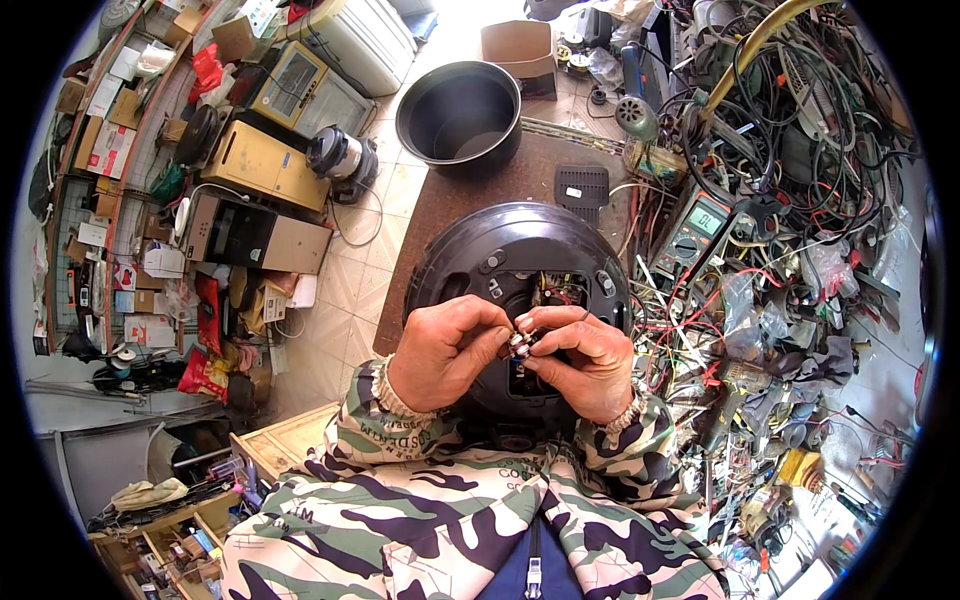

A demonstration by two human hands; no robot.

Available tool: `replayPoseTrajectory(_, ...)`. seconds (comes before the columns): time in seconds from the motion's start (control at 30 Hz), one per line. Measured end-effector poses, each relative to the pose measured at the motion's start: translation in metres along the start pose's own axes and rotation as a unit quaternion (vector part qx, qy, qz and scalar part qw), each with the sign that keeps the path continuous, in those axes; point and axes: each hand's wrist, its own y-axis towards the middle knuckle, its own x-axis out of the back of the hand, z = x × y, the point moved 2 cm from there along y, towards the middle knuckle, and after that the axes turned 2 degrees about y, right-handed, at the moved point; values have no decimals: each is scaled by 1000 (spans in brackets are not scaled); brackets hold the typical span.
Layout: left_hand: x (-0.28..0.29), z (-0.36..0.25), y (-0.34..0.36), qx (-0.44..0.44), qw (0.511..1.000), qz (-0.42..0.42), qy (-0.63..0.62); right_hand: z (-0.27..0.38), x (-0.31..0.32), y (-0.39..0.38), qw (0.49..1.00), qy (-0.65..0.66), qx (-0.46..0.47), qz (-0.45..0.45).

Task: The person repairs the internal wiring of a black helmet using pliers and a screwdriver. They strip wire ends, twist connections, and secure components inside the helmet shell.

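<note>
Both hands meet over a black round appliance body (455, 250) that lies with its underside up. Pinched between the fingertips of my left hand (440, 350) and my right hand (590, 365) is a small metal-and-white part (520, 344); its exact kind is too small to tell. Just beyond the fingers, a cut-out in the underside shows wiring (556, 288) inside. The hands cover part of that cut-out. Camouflage sleeves with gathered cuffs reach both wrists.
Beyond the appliance, a black pot (459, 115) stands at the brown board's (440, 205) far edge, near a dark slotted plate (582, 187). On the right are a multimeter (692, 235) and heaped cables (800, 90). Shelves (125, 130) and a wooden drawer (285, 440) are left.
</note>
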Motion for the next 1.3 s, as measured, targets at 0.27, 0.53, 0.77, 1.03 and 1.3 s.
replayPoseTrajectory(0.27,0,-1,1,12,1000,5,-21,-2,0,-1,1000,8,-3,-1)
replayPoseTrajectory(0.53,1,0,0,21,999,11,-22,0,0,-1,1000,21,6,4)
replayPoseTrajectory(0.77,1,-2,-1,33,998,8,-50,2,0,0,1000,13,17,13)
replayPoseTrajectory(1.03,-1,1,-2,24,998,-1,-61,2,-1,0,1000,13,16,11)
replayPoseTrajectory(1.3,-1,0,-3,37,997,-2,-72,3,-2,-2,1000,5,13,11)
